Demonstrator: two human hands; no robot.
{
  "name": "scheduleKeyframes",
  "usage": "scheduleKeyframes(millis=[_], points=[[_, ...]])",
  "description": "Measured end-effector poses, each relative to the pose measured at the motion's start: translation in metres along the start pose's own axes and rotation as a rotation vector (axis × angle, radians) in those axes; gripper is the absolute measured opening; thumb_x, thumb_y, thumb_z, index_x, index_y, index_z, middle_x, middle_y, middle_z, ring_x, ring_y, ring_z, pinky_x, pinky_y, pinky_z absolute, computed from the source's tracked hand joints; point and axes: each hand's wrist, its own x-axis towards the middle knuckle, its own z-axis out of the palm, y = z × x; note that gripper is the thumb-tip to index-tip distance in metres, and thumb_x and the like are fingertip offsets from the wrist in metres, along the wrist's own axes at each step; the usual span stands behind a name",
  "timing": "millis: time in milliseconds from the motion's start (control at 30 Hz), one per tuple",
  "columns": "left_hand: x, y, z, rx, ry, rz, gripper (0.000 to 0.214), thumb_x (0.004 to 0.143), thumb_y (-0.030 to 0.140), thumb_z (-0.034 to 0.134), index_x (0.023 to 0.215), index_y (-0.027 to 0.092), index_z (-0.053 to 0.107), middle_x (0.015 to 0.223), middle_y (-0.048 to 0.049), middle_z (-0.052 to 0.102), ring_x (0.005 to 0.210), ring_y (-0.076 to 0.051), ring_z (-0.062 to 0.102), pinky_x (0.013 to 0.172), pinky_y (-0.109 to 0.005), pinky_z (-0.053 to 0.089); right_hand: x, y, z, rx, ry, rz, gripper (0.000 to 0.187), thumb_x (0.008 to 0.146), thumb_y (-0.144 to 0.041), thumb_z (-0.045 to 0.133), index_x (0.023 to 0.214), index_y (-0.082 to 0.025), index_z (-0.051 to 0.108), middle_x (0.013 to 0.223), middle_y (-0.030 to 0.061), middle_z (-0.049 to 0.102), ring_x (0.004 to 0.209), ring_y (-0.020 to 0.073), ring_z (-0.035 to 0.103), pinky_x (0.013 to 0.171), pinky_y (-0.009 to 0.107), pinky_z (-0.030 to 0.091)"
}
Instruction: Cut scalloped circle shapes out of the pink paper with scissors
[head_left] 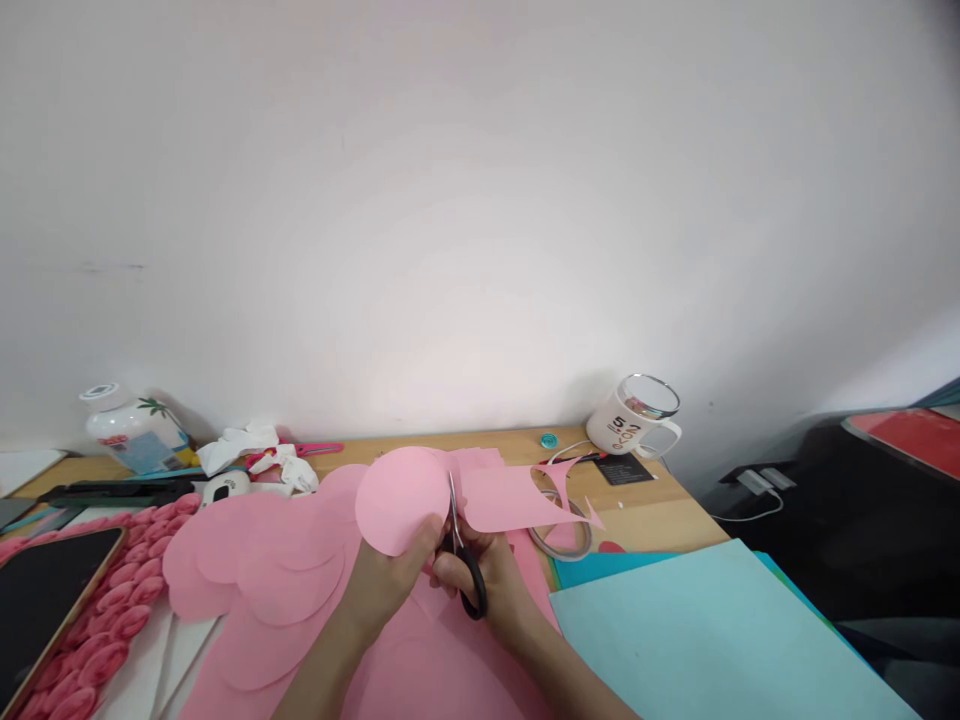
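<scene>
My left hand [394, 580] grips a pink paper circle [403, 500] by its lower right edge, thumb on top. In my right hand [491, 575] is a pair of black-handled scissors [471, 580], blades pointing up along the circle's right edge. A strip of pink paper [499, 498] extends to the right of the blades; whether it still joins the circle I cannot tell. Beneath both hands lie pink sheets [420, 670], and several cut pink circles [292, 590] overlap to the left.
A white mug [630, 420] and a tape roll [577, 550] stand right of the hands, near blue paper sheets [675, 630]. At left are a phone [52, 610] on a pink woven mat [124, 610], a white bottle [139, 430] and crumpled tissue [240, 445].
</scene>
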Motion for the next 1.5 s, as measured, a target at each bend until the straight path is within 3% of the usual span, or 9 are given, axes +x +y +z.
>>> scheduleKeyframes(millis=[167,367,500,733,933,1167,1333,1500], points=[[0.001,-0.003,-0.002,0.064,-0.007,-0.013,0.027,0.071,0.041,0.048,0.053,0.022,0.054,0.041,-0.0003,0.054,0.061,-0.022,0.062,0.058,-0.031,0.051,0.001,-0.001,0.0,-0.028,0.001,-0.006,0.008,0.065,-0.017,0.06,0.059,-0.016,0.056,0.049,-0.0047,0.046,0.044,0.0081,0.036,0.043,0.021,0.029],[0.003,-0.008,-0.001,0.078,0.113,0.021,0.023,0.068,0.041,0.051,0.064,0.019,0.057,0.062,-0.0035,0.065,0.068,-0.022,0.063,0.061,-0.03,0.05,0.001,-0.005,0.0,-0.068,-0.008,-0.004,0.013,0.066,-0.017,0.057,0.053,-0.016,0.055,0.048,-0.004,0.047,0.042,0.0079,0.036,0.042,0.021,0.027],[0.004,-0.008,0.0,0.068,0.104,0.028,0.024,0.069,0.041,0.05,0.06,0.019,0.055,0.057,-0.0021,0.063,0.064,-0.02,0.061,0.059,-0.028,0.05,0.001,-0.005,0.001,-0.072,-0.002,-0.003,0.013,0.066,-0.018,0.056,0.053,-0.017,0.054,0.046,-0.0042,0.046,0.042,0.0084,0.037,0.042,0.021,0.028],[0.003,0.0,0.002,0.037,0.117,0.017,0.023,0.069,0.04,0.051,0.068,0.018,0.059,0.067,-0.0039,0.067,0.071,-0.021,0.062,0.064,-0.029,0.05,0.0,0.002,0.001,-0.07,0.025,0.055,0.009,0.064,-0.02,0.055,0.056,-0.017,0.054,0.043,-0.005,0.047,0.039,0.008,0.038,0.04,0.02,0.028],[0.0,0.004,0.002,0.0,0.111,-0.097,0.023,0.067,0.041,0.055,0.064,0.018,0.059,0.058,-0.0013,0.064,0.061,-0.019,0.061,0.06,-0.029,0.05,0.001,0.004,0.0,-0.059,0.042,0.066,0.006,0.061,-0.019,0.058,0.057,-0.017,0.054,0.046,-0.0053,0.047,0.042,0.008,0.037,0.041,0.02,0.027],[0.001,-0.001,0.0,0.017,0.089,-0.089,0.023,0.064,0.041,0.058,0.064,0.018,0.059,0.058,-0.0013,0.063,0.063,-0.02,0.061,0.059,-0.03,0.051,0.002,-0.005,0.001,-0.077,0.052,0.08,0.013,0.058,-0.025,0.061,0.052,-0.017,0.052,0.049,-0.0049,0.038,0.049,0.0092,0.031,0.045,0.022,0.026],[0.0,0.001,0.0,0.032,0.041,-0.097,0.024,0.066,0.042,0.055,0.056,0.02,0.056,0.051,-0.0007,0.06,0.061,-0.02,0.061,0.058,-0.03,0.051,0.001,-0.002,0.0,-0.076,0.056,0.068,0.011,0.059,-0.023,0.059,0.052,-0.017,0.053,0.049,-0.0043,0.041,0.049,0.0098,0.033,0.045,0.022,0.027],[0.001,0.0,0.0,0.036,0.068,-0.073,0.025,0.066,0.043,0.056,0.059,0.019,0.056,0.052,-0.0007,0.059,0.062,-0.021,0.061,0.058,-0.03,0.051,0.002,0.0,0.0,-0.08,0.054,0.057,0.014,0.059,-0.024,0.06,0.05,-0.017,0.051,0.049,-0.0036,0.043,0.05,0.0104,0.035,0.044,0.021,0.028]])
